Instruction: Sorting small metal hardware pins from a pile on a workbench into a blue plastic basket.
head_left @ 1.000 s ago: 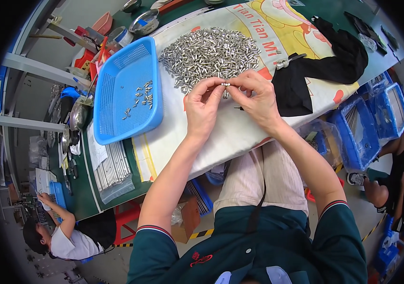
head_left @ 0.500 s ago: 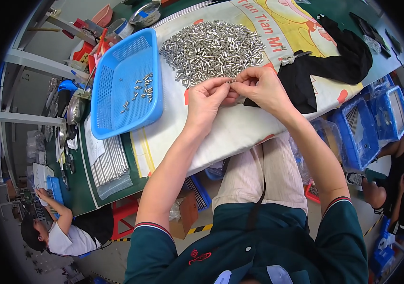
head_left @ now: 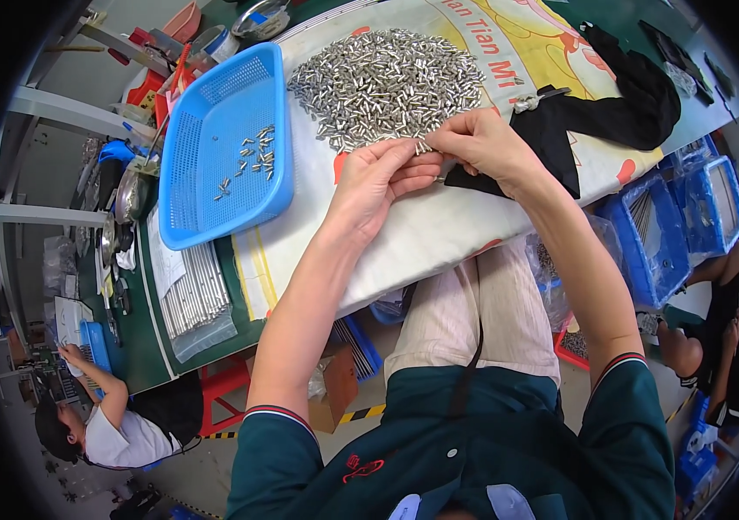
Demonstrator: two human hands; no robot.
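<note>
- Just above the centre of the frame, pins (head_left: pixel 424 147) sit at the fingertips of both hands.
- Left hand (head_left: pixel 376 180): thumb and fingers clamped on pins.
- Right hand (head_left: pixel 484 152): fingertips together against them; cannot tell whether these grip one.
- Upper centre: pile (head_left: pixel 387 87), its lower edge at the fingers.
- Left: basket (head_left: pixel 206 160), bare cloth (head_left: pixel 413 238) between it and the left hand.
- Right: black fabric (head_left: pixel 553 146) crowds the right wrist.
- Below the hands: bare cloth to the table edge.

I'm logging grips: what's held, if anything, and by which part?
At least one small metal pin, where the left hand and right hand meet; which part is pinched can't be told.
</note>
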